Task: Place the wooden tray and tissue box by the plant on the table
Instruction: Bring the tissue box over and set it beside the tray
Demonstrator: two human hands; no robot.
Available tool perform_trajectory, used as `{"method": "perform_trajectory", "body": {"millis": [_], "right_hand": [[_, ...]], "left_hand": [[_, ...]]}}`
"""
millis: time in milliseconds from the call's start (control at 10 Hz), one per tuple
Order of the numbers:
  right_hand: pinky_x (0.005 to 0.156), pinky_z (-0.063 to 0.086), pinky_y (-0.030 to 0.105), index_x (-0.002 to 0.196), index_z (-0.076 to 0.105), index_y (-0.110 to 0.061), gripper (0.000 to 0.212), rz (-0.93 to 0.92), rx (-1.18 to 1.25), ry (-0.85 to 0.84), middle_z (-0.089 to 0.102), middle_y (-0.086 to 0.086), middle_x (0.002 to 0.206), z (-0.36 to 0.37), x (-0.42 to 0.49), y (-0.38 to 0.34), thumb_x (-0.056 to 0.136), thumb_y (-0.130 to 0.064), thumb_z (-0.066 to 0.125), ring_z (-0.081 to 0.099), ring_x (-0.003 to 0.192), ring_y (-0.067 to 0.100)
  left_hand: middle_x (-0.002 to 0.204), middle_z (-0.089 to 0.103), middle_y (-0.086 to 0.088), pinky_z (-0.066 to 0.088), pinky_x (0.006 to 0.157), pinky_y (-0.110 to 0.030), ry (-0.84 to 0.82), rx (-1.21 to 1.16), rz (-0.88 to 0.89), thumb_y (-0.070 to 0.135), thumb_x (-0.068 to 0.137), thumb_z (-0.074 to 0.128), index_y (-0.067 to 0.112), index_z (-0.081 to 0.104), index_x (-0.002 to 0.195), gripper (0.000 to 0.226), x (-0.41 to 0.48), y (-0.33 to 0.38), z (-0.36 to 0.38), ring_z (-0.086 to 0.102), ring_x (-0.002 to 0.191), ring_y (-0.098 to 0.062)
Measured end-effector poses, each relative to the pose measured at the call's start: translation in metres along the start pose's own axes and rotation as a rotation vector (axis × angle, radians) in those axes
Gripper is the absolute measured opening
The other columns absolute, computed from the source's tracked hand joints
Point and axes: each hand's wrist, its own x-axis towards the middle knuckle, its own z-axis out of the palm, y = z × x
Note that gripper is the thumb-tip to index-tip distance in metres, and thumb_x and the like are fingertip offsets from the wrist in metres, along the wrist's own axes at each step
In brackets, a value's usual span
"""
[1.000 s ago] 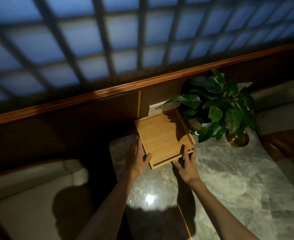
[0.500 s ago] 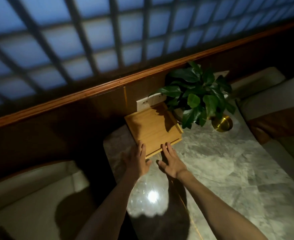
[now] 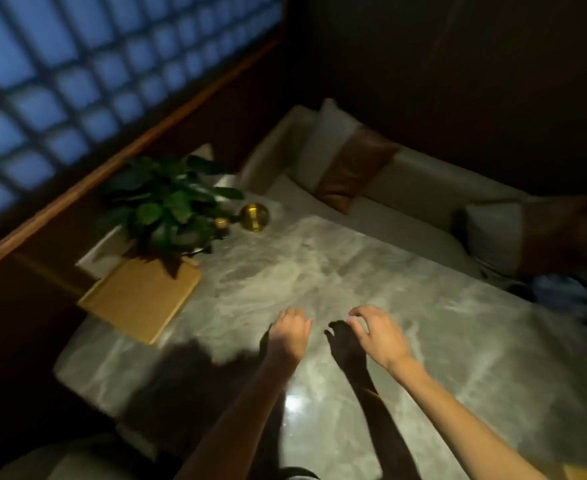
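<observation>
Left hand (image 3: 289, 336) and right hand (image 3: 377, 332), empty, fingers loosely curled apart; wooden tray (image 3: 139, 296) at ten o'clock beside potted plant (image 3: 167, 206); tissue box unseen; risk: dim light, careless reach topples plant.

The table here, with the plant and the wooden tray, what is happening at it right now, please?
A person is tidying a marble table. The wooden tray lies flat at the table's far corner, right beside the plant, whose leaves hang over its edge. Both hands are off it: the left hand and right hand hover empty above the middle of the table, fingers loosely curled. No tissue box can be made out, so that part seems not yet done.
</observation>
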Motion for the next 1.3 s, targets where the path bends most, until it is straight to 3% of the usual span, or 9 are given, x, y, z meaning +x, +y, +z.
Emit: {"method": "perform_trajectory", "body": {"millis": [300, 400, 500, 600, 800, 900, 1000, 1100, 1300], "right_hand": [[0.071, 0.043, 0.037, 0.077, 0.065, -0.011, 0.024, 0.517, 0.372, 0.416, 0.067, 0.009, 0.078, -0.097, -0.189, 0.231, 0.098, -0.02, 0.057, 0.064, 0.079, 0.031], [0.063, 0.049, 0.04, 0.071, 0.064, -0.013, 0.024, 0.626, 0.387, 0.513, 0.065, 0.006, 0.067, -0.098, -0.26, 0.291, 0.094, -0.013, 0.062, 0.064, 0.066, 0.027], [0.049, 0.055, 0.025, 0.074, 0.071, -0.016, 0.017, 0.71, 0.443, 0.576, 0.068, 0.006, 0.069, -0.098, -0.314, 0.33, 0.085, -0.004, 0.072, 0.065, 0.056, 0.014], [0.065, 0.049, 0.002, 0.096, 0.065, -0.029, 0.015, 0.86, 0.687, 0.443, 0.068, -0.005, 0.091, -0.086, -0.367, 0.374, 0.099, -0.02, 0.054, 0.063, 0.081, 0.007], [0.088, 0.051, 0.034, 0.113, 0.068, -0.018, 0.024, 0.948, 0.667, 0.378, 0.069, -0.002, 0.1, -0.073, -0.411, 0.423, 0.098, -0.028, 0.053, 0.065, 0.099, 0.025], [0.079, 0.044, 0.023, 0.106, 0.069, -0.013, 0.025, 0.937, 0.679, 0.376, 0.068, -0.008, 0.089, -0.079, -0.403, 0.424, 0.099, -0.029, 0.052, 0.064, 0.089, 0.02], [0.08, 0.05, 0.033, 0.1, 0.068, 0.003, 0.061, 0.871, 0.73, 0.439, 0.071, 0.022, 0.098, -0.083, -0.38, 0.429, 0.096, -0.052, 0.044, 0.065, 0.088, 0.032], [0.102, 0.044, 0.042, 0.134, 0.053, 0.0, 0.053, 0.911, 0.819, 0.222, 0.059, 0.022, 0.134, -0.084, -0.357, 0.432, 0.1, -0.041, 0.047, 0.058, 0.118, 0.034], [0.111, 0.041, 0.04, 0.133, 0.057, -0.006, 0.037, 0.885, 0.811, 0.093, 0.059, 0.018, 0.136, -0.053, -0.339, 0.428, 0.101, -0.025, 0.053, 0.056, 0.127, 0.034]], "left_hand": [[0.101, 0.065, -0.019, 0.044, 0.086, -0.043, -0.135, -0.212, 0.129, 0.022, 0.101, 0.044, 0.002, 0.062, 0.093, 0.028, -0.015, 0.268, 0.089, 0.061, 0.1, -0.037], [0.091, 0.066, -0.022, 0.049, 0.076, -0.044, -0.187, -0.259, 0.151, 0.012, 0.094, 0.054, 0.002, 0.064, 0.086, 0.016, -0.042, 0.331, 0.126, 0.062, 0.088, -0.038], [0.072, 0.058, -0.012, 0.041, 0.063, -0.039, -0.266, -0.256, 0.097, 0.017, 0.09, 0.053, 0.014, 0.051, 0.066, 0.025, -0.071, 0.369, 0.164, 0.057, 0.073, -0.034], [0.071, 0.058, -0.003, 0.04, 0.064, -0.034, -0.309, -0.296, 0.095, 0.024, 0.097, 0.048, 0.013, 0.054, 0.069, 0.03, -0.095, 0.387, 0.2, 0.055, 0.069, -0.023], [0.087, 0.067, -0.001, 0.051, 0.072, -0.033, -0.395, -0.268, 0.166, 0.024, 0.099, 0.046, 0.015, 0.063, 0.086, 0.023, -0.121, 0.413, 0.244, 0.061, 0.079, -0.017], [0.097, 0.07, -0.008, 0.046, 0.071, -0.028, -0.442, -0.281, 0.107, 0.023, 0.1, 0.047, 0.015, 0.058, 0.102, 0.014, -0.129, 0.428, 0.267, 0.063, 0.082, -0.019], [0.117, 0.066, -0.016, 0.049, 0.085, -0.036, -0.568, -0.331, -0.031, 0.022, 0.1, 0.048, 0.007, 0.046, 0.128, 0.031, -0.134, 0.448, 0.29, 0.064, 0.104, -0.03], [0.131, 0.059, -0.019, 0.047, 0.104, -0.043, -0.648, -0.448, -0.167, 0.015, 0.096, 0.055, 0.002, 0.042, 0.135, 0.043, -0.138, 0.46, 0.309, 0.058, 0.12, -0.037], [0.138, 0.056, -0.025, 0.05, 0.104, -0.047, -0.85, -1.117, -0.226, 0.012, 0.103, 0.047, 0.001, 0.046, 0.139, 0.038, -0.147, 0.453, 0.309, 0.054, 0.128, -0.04]]}}
